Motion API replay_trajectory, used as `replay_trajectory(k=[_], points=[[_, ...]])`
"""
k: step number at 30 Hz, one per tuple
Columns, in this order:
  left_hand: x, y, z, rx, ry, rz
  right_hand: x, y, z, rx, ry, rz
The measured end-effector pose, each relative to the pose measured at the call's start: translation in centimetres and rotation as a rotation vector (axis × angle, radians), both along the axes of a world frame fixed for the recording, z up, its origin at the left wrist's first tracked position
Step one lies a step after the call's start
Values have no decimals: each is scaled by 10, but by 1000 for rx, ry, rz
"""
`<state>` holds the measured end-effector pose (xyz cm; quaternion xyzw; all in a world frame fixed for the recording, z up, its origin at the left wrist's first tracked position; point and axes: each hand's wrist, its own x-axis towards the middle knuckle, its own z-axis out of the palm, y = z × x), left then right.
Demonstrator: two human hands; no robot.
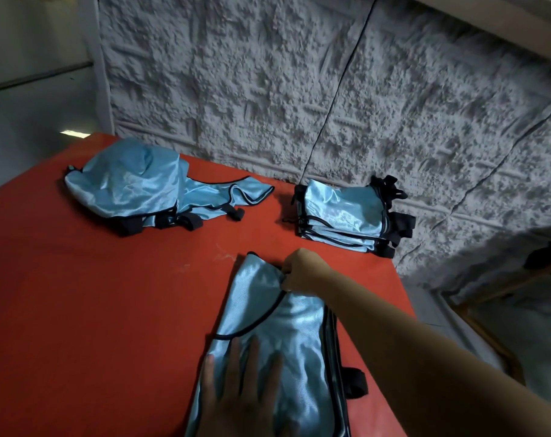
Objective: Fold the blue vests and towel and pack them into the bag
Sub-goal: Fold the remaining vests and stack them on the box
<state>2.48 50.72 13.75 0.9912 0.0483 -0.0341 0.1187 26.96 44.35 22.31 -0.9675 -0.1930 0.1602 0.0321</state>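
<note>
A shiny light-blue vest point(287, 342) with black trim lies lengthwise on the red table point(94, 294) near its front edge. My left hand point(242, 386) presses flat on the vest's lower part, fingers spread. My right hand point(302, 271) pinches the vest's far end at the black-edged shoulder. A neat stack of folded blue vests point(346, 216) sits at the back right of the table. A loose heap of unfolded blue vests point(132, 181) lies at the back left. No bag or towel is in view.
A rough grey textured wall point(299, 83) rises directly behind the table, with a thin dark cable point(340, 89) running down it. The table's right edge drops off beside the folded stack. A wooden frame point(488, 335) stands low at the right.
</note>
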Motion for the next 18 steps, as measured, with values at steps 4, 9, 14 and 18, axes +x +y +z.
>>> replay_trajectory(k=[4, 9, 14, 18], points=[[4, 0, -4, -25, 12, -11, 5, -2, 6, 7, 35, 13], [4, -2, -4, -57, -15, -25, 4, -2, 5, 39, 26, 20], [5, -1, -4, -92, -13, -43, 1, 0, 4, -15, 31, 39], [5, -3, -3, -111, -12, -56, 1, -1, 4, -32, -4, 86]])
